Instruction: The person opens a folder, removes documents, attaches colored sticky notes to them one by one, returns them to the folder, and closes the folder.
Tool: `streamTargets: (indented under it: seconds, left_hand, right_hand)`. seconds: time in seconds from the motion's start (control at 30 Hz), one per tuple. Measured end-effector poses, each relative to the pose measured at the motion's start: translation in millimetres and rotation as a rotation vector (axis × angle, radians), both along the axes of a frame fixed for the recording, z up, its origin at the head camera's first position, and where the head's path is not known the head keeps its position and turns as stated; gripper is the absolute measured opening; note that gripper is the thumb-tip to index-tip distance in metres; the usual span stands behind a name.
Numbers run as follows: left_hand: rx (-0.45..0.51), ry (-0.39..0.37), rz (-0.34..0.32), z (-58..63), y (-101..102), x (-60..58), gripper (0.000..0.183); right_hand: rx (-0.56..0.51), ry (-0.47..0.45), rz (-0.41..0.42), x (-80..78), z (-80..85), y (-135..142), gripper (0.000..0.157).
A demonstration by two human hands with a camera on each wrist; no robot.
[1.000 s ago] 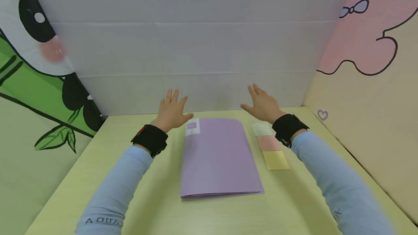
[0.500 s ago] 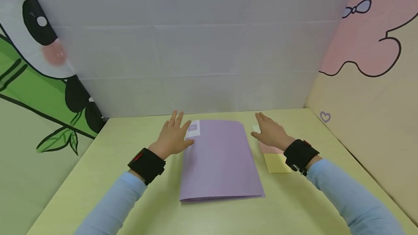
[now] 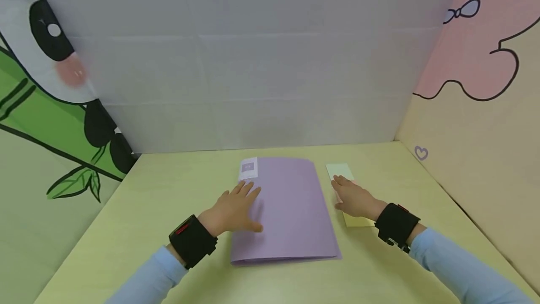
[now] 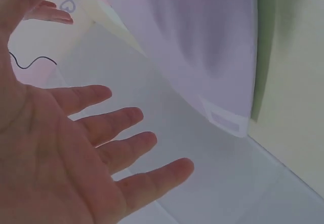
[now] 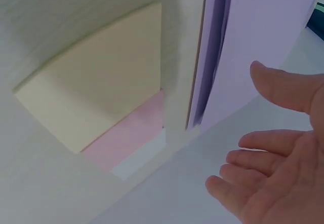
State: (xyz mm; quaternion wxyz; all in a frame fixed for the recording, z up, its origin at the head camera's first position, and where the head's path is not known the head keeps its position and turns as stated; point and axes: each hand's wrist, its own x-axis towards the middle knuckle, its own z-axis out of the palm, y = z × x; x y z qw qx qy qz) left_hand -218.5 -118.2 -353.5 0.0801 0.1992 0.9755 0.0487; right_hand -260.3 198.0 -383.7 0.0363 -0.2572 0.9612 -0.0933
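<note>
Folder (image 3: 291, 210), smooth purple rect., below L hand (image 3: 234, 208), nr flat paper notes (image 5: 109, 87)

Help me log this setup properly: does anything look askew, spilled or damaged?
Nothing stands out: no spill or damage shows. The purple folder lies closed on the table, its covers slightly apart along the edge facing the coloured notes, which overlap in a row; neither seems odd.
</note>
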Motion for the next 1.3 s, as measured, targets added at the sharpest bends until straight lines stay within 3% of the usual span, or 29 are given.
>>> streamTargets:
  seconds: [0.23, 0.43, 0.63, 0.87, 1.03, 1.13, 1.3]
  left_hand:
    - [-0.022, -0.059, -0.084, -12.0, 20, 15.6, 0.094]
    - [-0.12, -0.066, -0.148, -29.1, 35, 31.3, 0.102]
    - [-0.176, 0.011, -0.154, -40.3, 39, 39.5, 0.106]
    - [-0.167, 0.151, -0.19, -47.2, 38, 44.0, 0.087]
    - [-0.135, 0.258, -0.136, -52.7, 39, 51.2, 0.074]
    - [-0.095, 0.279, -0.074, -53.1, 40, 55.5, 0.068]
    - [-0.038, 0.309, -0.031, -48.2, 36, 61.5, 0.063]
  right_hand:
    - [-0.042, -0.067, 0.051, 3.4, -16.1, 1, 0.064]
    - [-0.077, -0.081, 0.065, 7.7, -27.6, -1, 0.062]
    - [-0.085, -0.08, 0.071, 10.9, -34.4, -3, 0.06]
    - [-0.067, -0.071, 0.074, 13.1, -34.2, -4, 0.06]
    - [-0.067, -0.057, 0.079, 14.9, -26.8, 0, 0.06]
    - [-0.077, -0.039, 0.099, 14.1, -23.9, 5, 0.06]
    - [-0.101, -0.022, 0.137, 10.8, -25.2, 6, 0.06]
